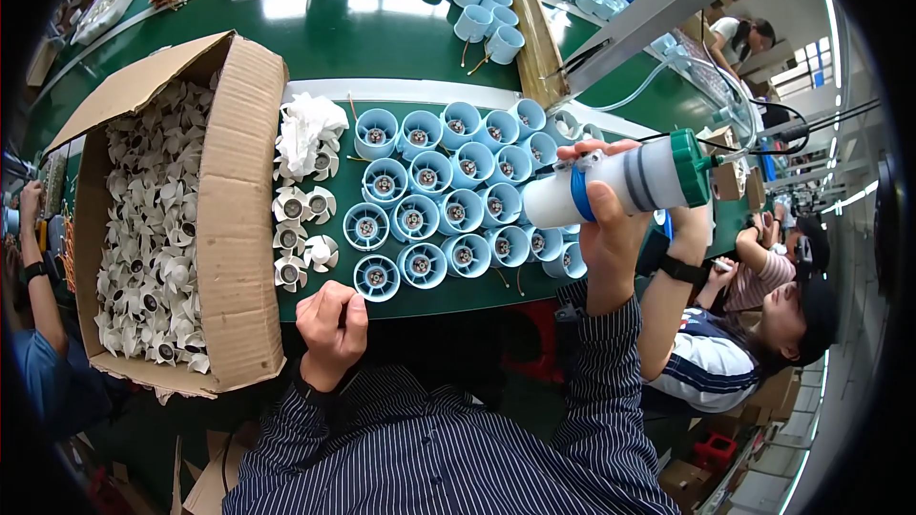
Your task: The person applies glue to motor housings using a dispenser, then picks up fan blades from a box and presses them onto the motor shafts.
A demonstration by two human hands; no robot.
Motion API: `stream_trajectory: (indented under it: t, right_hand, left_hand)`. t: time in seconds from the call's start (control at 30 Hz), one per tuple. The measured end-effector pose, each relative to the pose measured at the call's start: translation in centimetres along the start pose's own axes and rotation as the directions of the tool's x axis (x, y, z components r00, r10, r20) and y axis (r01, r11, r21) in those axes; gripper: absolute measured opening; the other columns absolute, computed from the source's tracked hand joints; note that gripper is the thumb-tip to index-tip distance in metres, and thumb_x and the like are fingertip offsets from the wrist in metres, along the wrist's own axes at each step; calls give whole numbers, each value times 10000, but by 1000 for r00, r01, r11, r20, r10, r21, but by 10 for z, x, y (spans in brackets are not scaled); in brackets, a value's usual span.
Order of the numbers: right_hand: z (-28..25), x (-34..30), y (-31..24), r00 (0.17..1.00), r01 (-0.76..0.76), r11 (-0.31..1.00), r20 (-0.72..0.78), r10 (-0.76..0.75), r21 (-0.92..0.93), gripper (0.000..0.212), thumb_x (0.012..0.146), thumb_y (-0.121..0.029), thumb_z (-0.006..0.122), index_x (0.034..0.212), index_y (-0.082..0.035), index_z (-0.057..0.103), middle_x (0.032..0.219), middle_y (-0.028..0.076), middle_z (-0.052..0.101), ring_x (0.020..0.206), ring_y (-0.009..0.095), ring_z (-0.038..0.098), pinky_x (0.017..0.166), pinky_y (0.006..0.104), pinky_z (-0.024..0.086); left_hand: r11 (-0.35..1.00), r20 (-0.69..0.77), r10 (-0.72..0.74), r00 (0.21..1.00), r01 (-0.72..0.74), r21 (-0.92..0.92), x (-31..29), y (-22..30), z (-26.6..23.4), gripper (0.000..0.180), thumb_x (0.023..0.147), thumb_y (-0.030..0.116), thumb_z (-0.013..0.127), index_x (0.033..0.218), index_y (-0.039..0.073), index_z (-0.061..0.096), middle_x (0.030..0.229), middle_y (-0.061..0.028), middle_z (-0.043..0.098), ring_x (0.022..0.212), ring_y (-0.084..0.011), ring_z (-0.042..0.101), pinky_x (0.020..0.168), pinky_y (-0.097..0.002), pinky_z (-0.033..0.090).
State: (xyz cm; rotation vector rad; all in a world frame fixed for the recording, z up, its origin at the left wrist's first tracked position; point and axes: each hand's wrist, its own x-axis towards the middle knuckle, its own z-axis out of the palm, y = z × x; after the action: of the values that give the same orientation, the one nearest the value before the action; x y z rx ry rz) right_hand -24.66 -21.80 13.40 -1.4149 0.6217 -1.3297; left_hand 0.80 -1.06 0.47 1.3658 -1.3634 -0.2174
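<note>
My right hand (609, 229) is wrapped around a large white dispensing syringe (625, 181) with a green cap and a blue band. The barrel lies tilted sideways above the right part of several rows of light-blue fan housings (415, 219); its left end points toward them. Each housing is a round cup with spokes and a small metal centre. My left hand (332, 329) is closed in a loose fist at the table's front edge, just below the nearest left housing; nothing shows sticking out of it. White fan impellers (320, 251) lie between the box and the housings.
A cardboard box (239, 229) full of white impellers stands at the left. Crumpled white plastic (310, 133) lies beside it. More blue housings (472, 24) stand farther back by a wooden board (530, 29). A co-worker (725, 343) sits close at the right, one arm reaching near my right hand.
</note>
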Motion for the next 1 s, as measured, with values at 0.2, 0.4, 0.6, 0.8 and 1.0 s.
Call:
stream_trajectory:
  t: [0.2, 0.4, 0.6, 0.8, 1.0]
  right_hand:
    - [-9, -22, -2, 998, -13, 1000, 60, 14, -10, 508, 871, -170, 827, 1261, -77, 514, 1205, 196, 662, 1132, 354, 685, 1029, 526, 537]
    - [-3, -34, 1, 996, -71, 997, 54, 72, -26, 548, 861, -170, 841, 1272, -68, 494, 1196, 201, 654, 1140, 352, 679, 1028, 519, 533]
    - [-6, -37, 5, 996, -82, 997, 33, 82, 0, 557, 858, -164, 847, 1276, -64, 492, 1190, 192, 651, 1149, 350, 673, 1042, 522, 519]
    - [-9, -37, 9, 998, -67, 996, 13, 66, 60, 552, 833, -28, 829, 1278, -47, 504, 1165, 178, 682, 1131, 338, 701, 1017, 521, 552]
    - [-9, -38, 7, 999, -52, 997, 5, 51, 63, 547, 838, -40, 828, 1282, -48, 508, 1193, 184, 675, 1143, 342, 696, 1026, 524, 548]
  left_hand:
    - [1000, -5, -16, 1000, 16, 19, 0, 1, 2, 92, 920, 27, 642, 855, 8, 580, 682, -113, 568, 535, -274, 558, 524, -368, 434]
    - [999, -16, -28, 999, 28, 15, -1, 0, 2, 108, 943, 37, 635, 852, 11, 581, 679, -113, 564, 530, -262, 547, 522, -358, 421]
    - [999, -20, -31, 999, 31, 13, -1, 1, 2, 113, 953, 41, 632, 857, 7, 583, 680, -117, 571, 531, -251, 549, 519, -353, 416]
    - [999, -19, -28, 999, 29, 25, -2, 0, 1, 114, 956, 44, 632, 860, 4, 585, 682, -121, 577, 532, -246, 550, 518, -350, 416]
    - [998, 5, -42, 999, 41, 38, -2, 1, 1, 86, 899, 9, 651, 851, 1, 581, 707, -119, 582, 565, -292, 593, 538, -380, 460]
